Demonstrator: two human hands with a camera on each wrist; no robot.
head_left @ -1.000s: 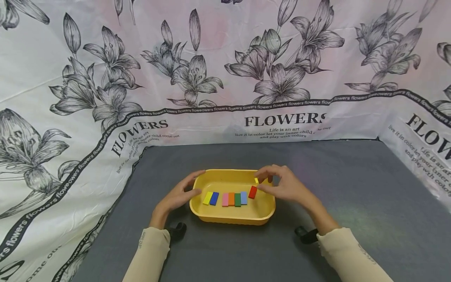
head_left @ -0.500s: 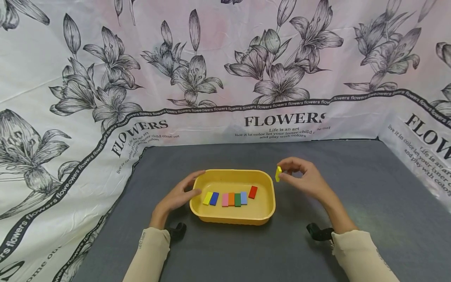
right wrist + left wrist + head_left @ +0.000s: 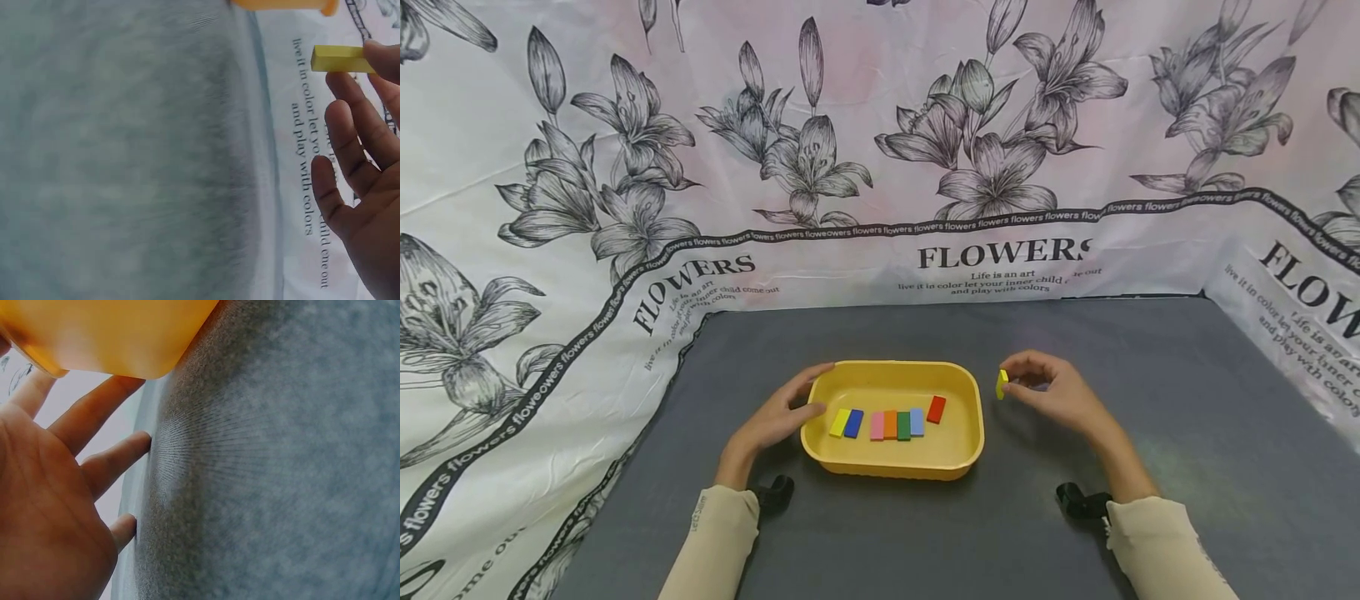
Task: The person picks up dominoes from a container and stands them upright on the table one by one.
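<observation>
In the head view my left hand (image 3: 772,422) holds the left end of a yellow plastic tray (image 3: 891,468), thumb over the rim and fingers along the outside. The left wrist view has those fingers spread beneath the tray wall (image 3: 119,344). To the tray's right, my right hand (image 3: 1060,390) pinches a small yellow block (image 3: 1002,384) upright between thumb and fingertips; in the right wrist view this yellow block (image 3: 337,59) juts out past the thumb. Inside the tray lie another yellow block (image 3: 840,422), a blue block (image 3: 853,423) and a red block (image 3: 936,409).
Between the blue and red blocks, a pink block (image 3: 877,426), orange block (image 3: 891,425), green block (image 3: 903,426) and light blue block (image 3: 917,422) stand in a row. A dark grey table (image 3: 880,537) bears the tray. Flower-printed cloth (image 3: 850,167) hangs behind and beside it.
My right hand has carried the yellow block from over the tray's right end out past the rim, to the right and slightly down. The left hand stays at the tray.
</observation>
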